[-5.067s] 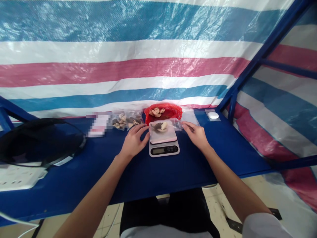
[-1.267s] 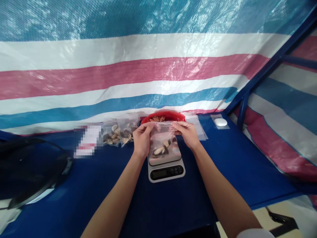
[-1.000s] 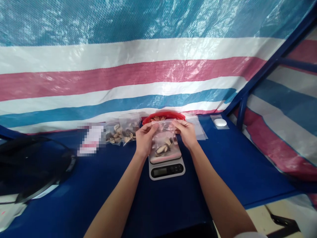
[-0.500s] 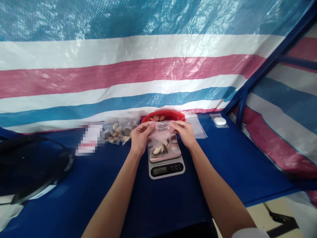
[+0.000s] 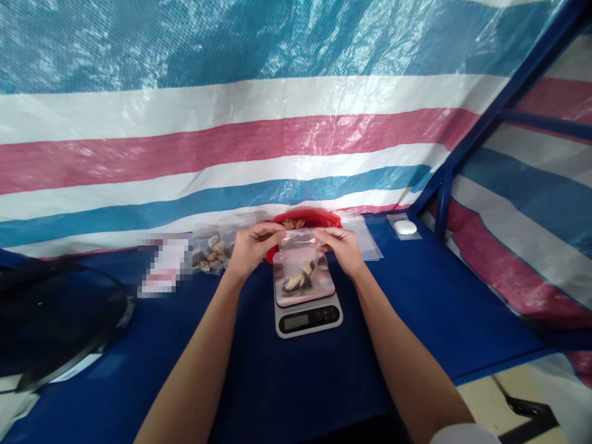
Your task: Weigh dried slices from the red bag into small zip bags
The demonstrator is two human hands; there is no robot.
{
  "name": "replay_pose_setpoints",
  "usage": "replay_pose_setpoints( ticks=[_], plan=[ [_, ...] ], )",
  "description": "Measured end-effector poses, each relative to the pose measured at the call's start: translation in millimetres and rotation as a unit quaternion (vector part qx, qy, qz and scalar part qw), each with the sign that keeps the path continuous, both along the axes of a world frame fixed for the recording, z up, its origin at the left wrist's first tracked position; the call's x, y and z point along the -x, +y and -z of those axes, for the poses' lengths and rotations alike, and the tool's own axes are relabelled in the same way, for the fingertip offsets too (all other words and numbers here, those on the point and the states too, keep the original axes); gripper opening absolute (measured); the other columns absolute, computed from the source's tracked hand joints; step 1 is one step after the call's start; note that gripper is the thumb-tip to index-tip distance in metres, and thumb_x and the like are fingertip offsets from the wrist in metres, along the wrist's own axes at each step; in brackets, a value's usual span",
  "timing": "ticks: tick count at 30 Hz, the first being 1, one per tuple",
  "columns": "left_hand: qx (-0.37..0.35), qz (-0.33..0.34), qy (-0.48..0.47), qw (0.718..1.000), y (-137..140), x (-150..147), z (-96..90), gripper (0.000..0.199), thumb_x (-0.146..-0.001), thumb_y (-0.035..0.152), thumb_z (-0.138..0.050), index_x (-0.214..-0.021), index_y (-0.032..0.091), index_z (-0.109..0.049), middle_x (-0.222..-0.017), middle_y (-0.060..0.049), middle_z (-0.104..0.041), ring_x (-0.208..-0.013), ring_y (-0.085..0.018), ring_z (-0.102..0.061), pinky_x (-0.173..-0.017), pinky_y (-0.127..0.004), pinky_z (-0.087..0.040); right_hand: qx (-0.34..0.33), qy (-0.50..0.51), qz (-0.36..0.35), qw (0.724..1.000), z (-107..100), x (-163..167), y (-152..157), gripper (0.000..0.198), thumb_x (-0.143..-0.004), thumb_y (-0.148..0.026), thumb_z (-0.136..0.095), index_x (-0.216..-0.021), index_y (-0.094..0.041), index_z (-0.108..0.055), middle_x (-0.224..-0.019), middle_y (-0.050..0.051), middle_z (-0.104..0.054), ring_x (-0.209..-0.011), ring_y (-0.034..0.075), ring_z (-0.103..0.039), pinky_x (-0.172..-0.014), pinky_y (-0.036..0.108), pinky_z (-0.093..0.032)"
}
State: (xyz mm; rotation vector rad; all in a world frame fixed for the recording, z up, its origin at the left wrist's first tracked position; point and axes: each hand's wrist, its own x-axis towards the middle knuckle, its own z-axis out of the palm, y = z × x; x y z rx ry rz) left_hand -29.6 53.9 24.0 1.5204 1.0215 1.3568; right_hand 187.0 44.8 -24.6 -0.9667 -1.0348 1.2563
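A clear zip bag with a few pale and dark dried slices at its bottom hangs over a small digital kitchen scale. My left hand pinches the bag's upper left corner between thumb and fingers. At the upper right corner, my right hand pinches it the same way. The bag's top edge is held taut between both hands. Whether its lower end rests on the scale's plate I cannot tell. The scale's display shows no readable figure.
Behind the scale sits a red bag of dried brown pieces. Filled clear bags lie to the left, flat clear bags to the right. Farther right is a white oval object. A black bag-like item occupies the table's left.
My left hand has shifted slightly left, and the bag's top is stretched flatter and wider. The camera view has moved a little. Both hands keep their pinch.
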Motion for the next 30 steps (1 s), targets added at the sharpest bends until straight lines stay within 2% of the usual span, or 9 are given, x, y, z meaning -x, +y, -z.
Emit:
replay_pose_setpoints(
  ticks=[3, 8, 11, 16, 20, 25, 30],
  plan=[
    [0.013, 0.023, 0.009, 1.000, 2.7, 3.3, -3.4, 0.018, -0.063, 0.034, -0.091, -0.071, 0.021, -0.082, -0.074, -0.007, -0.077, -0.068, -0.021, -0.068, -0.071, -0.030, -0.057, 0.007, -0.002, 0.011, 1.000, -1.3, -2.1, 0.9, 0.034, -0.067, -0.051, -0.086, -0.081, -0.021, -0.081, -0.074, 0.003, -0.077, -0.070, 0.018, -0.072, -0.068, 0.031, -0.061],
    [0.037, 0.042, 0.035, 0.998, 5.2, 4.6, 1.9, 0.017, -0.061, 0.027, -0.092, -0.073, 0.019, -0.083, -0.075, -0.007, -0.077, -0.067, -0.020, -0.067, -0.069, -0.026, -0.054, -0.008, -0.018, 0.014, 1.000, -2.2, -5.1, 3.2, 0.031, -0.071, -0.050, -0.084, -0.081, -0.021, -0.082, -0.077, 0.003, -0.078, -0.069, 0.017, -0.070, -0.065, 0.028, -0.058],
    [0.051, 0.049, 0.025, 0.997, 5.5, 2.4, 5.1, 0.018, -0.064, 0.032, -0.091, -0.073, 0.018, -0.082, -0.072, -0.008, -0.076, -0.065, -0.020, -0.067, -0.068, -0.027, -0.054, -0.015, -0.022, 0.024, 0.999, -2.0, -4.1, 4.1, 0.030, -0.072, -0.049, -0.083, -0.079, -0.021, -0.081, -0.078, 0.004, -0.078, -0.069, 0.017, -0.070, -0.064, 0.027, -0.056],
    [0.074, 0.051, 0.017, 0.996, 7.0, 1.4, 8.8, 0.027, -0.063, 0.039, -0.091, -0.080, 0.019, -0.083, -0.080, -0.008, -0.079, -0.068, -0.020, -0.068, -0.067, -0.028, -0.057, -0.018, -0.022, 0.033, 0.999, -1.2, 1.8, 2.9, 0.030, -0.071, -0.049, -0.084, -0.082, -0.022, -0.082, -0.079, 0.005, -0.079, -0.071, 0.019, -0.072, -0.065, 0.030, -0.057],
    [0.095, 0.070, 0.030, 0.992, 7.9, 2.4, 11.2, 0.025, -0.067, 0.041, -0.089, -0.080, 0.019, -0.084, -0.076, -0.007, -0.078, -0.066, -0.020, -0.068, -0.063, -0.027, -0.056, -0.022, -0.024, 0.026, 0.999, -0.7, 4.9, 0.7, 0.030, -0.073, -0.050, -0.082, -0.081, -0.022, -0.082, -0.080, 0.004, -0.079, -0.071, 0.019, -0.071, -0.066, 0.031, -0.058],
    [0.099, 0.055, -0.009, 0.993, 9.9, 2.1, 14.9, 0.024, -0.068, 0.040, -0.089, -0.077, 0.018, -0.083, -0.078, -0.007, -0.078, -0.066, -0.018, -0.069, -0.062, -0.025, -0.056, -0.018, -0.014, 0.010, 1.000, 0.5, 5.3, -0.1, 0.030, -0.074, -0.051, -0.082, -0.083, -0.023, -0.082, -0.080, 0.004, -0.079, -0.072, 0.020, -0.073, -0.065, 0.031, -0.060],
    [0.203, 0.104, -0.033, 0.973, 8.7, 3.3, 12.3, 0.032, -0.064, 0.040, -0.092, -0.081, 0.015, -0.083, -0.074, -0.011, -0.077, -0.064, -0.021, -0.071, -0.058, -0.027, -0.057, -0.014, -0.012, 0.019, 1.000, 0.7, 4.9, -0.1, 0.030, -0.071, -0.051, -0.084, -0.080, -0.022, -0.081, -0.077, 0.004, -0.079, -0.069, 0.020, -0.072, -0.064, 0.032, -0.060]
  ],
)
